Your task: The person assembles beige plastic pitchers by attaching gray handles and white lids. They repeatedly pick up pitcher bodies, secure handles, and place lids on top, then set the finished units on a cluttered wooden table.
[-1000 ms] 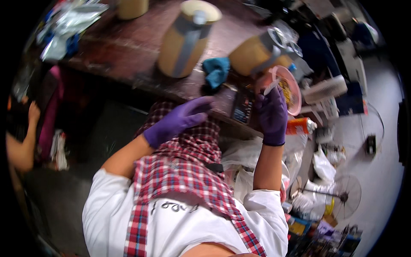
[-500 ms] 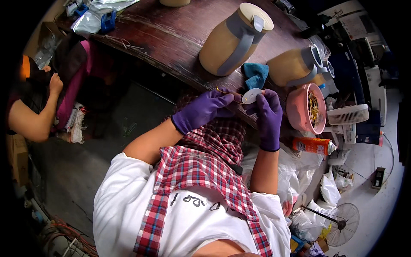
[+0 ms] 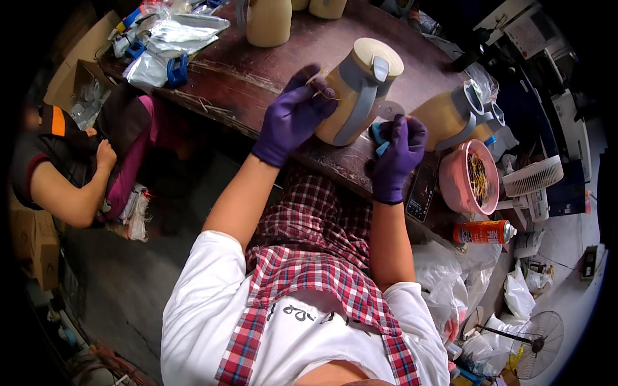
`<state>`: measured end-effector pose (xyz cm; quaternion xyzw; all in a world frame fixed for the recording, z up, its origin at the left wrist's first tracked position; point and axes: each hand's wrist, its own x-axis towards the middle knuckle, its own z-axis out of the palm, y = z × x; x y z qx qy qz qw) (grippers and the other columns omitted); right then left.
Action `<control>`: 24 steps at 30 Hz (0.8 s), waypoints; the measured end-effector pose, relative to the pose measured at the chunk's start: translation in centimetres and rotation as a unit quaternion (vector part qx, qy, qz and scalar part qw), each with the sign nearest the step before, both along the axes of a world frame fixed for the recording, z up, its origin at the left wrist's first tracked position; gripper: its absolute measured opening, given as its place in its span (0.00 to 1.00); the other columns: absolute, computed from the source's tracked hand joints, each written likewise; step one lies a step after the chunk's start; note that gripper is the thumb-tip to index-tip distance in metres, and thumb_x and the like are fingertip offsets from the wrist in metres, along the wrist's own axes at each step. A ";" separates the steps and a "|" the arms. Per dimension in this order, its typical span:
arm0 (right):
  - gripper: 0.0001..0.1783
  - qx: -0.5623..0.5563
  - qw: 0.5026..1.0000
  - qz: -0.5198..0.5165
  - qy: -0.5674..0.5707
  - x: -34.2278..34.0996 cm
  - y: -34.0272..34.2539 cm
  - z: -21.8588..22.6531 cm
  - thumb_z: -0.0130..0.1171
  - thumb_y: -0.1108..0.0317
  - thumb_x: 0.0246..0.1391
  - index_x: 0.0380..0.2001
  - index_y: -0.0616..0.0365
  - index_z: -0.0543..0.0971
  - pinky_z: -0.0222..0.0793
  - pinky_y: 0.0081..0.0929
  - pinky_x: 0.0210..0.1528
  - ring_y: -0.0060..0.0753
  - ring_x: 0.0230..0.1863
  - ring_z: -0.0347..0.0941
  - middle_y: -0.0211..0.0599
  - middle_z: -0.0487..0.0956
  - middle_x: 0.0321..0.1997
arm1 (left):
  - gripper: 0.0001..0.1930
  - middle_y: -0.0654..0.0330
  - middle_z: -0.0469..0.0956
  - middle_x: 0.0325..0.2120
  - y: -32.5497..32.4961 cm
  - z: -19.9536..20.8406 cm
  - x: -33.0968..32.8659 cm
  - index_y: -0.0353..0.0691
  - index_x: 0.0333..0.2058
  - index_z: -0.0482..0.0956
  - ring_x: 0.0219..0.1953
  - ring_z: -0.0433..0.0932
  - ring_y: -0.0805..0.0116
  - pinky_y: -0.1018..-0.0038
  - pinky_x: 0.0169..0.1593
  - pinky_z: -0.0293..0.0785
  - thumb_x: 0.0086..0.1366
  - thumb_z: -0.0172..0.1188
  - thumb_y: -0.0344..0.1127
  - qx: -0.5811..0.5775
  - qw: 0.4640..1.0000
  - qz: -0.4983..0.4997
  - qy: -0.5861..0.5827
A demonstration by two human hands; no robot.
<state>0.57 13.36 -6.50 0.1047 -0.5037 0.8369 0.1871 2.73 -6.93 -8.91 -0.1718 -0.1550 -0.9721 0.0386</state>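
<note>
My left hand [image 3: 293, 122], in a purple glove, is raised in front of a beige jug [image 3: 347, 106] with a grey handle and lid lever. Its fingers pinch a thin gold string [image 3: 329, 96]. Also gloved in purple, my right hand [image 3: 400, 154] grips a round pale tag [image 3: 390, 110] between thumb and fingers, just right of the jug's handle. Whether the string runs through to the tag cannot be made out. Partly behind the right hand lies a teal cloth [image 3: 380, 138].
A pink basin [image 3: 450, 186] of gold strings stands right of a dark phone [image 3: 421, 193]. More beige jugs [image 3: 441, 116] are at the right and a jug [image 3: 268, 26] at the back. Silver packets [image 3: 187, 35] lie far left. An orange spray can [image 3: 479, 231] is near right. Another person [image 3: 71, 186] sits at left.
My hands have moved apart and up over the table edge; the left lifted the string toward the jug. The tag has come up with the right hand. The whole view has shifted.
</note>
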 end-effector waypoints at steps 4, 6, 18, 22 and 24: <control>0.08 0.180 0.967 -0.072 0.165 0.3 -0.8 4.6 0.62 0.79 0.59 0.40 0.60 0.76 0.71 0.19 0.39 0.19 0.34 0.72 0.29 0.76 0.36 | 0.15 0.61 0.79 0.47 1.4 6.1 -0.5 0.41 0.56 0.78 0.43 0.76 0.77 0.79 0.43 0.75 0.72 0.56 0.30 -0.356 0.919 0.165 0.049; 0.08 0.263 0.938 -0.070 0.216 0.2 -0.8 6.2 0.64 0.80 0.56 0.39 0.62 0.78 0.73 0.20 0.40 0.21 0.35 0.75 0.32 0.77 0.37 | 0.18 0.64 0.79 0.43 1.3 7.0 -0.5 0.39 0.55 0.79 0.42 0.76 0.78 0.81 0.41 0.75 0.66 0.62 0.25 -0.439 0.865 0.231 0.072; 0.12 0.463 0.810 -0.006 0.360 -6.8 -2.1 9.1 0.58 0.64 0.58 0.42 0.52 0.84 0.69 0.44 0.59 0.49 0.56 0.74 0.35 0.82 0.52 | 0.09 0.60 0.79 0.35 -0.3 7.8 -0.9 0.37 0.37 0.82 0.40 0.78 0.71 0.74 0.46 0.74 0.60 0.59 0.18 -0.563 0.711 0.370 0.203; 0.12 0.477 0.799 -0.065 0.362 -6.4 -2.4 8.7 0.61 0.66 0.56 0.43 0.49 0.84 0.73 0.42 0.55 0.46 0.55 0.74 0.33 0.81 0.51 | 0.08 0.62 0.79 0.35 -4.7 8.0 -2.8 0.35 0.34 0.81 0.41 0.78 0.71 0.74 0.48 0.73 0.62 0.53 0.20 -0.463 0.850 0.227 0.105; 0.12 0.484 0.792 -0.079 0.364 -5.9 -2.5 8.7 0.62 0.66 0.55 0.44 0.47 0.83 0.73 0.41 0.54 0.45 0.54 0.74 0.32 0.81 0.51 | 0.07 0.63 0.78 0.36 -5.3 8.0 -3.3 0.34 0.33 0.80 0.41 0.77 0.72 0.75 0.48 0.72 0.62 0.51 0.21 -0.475 0.857 0.188 0.068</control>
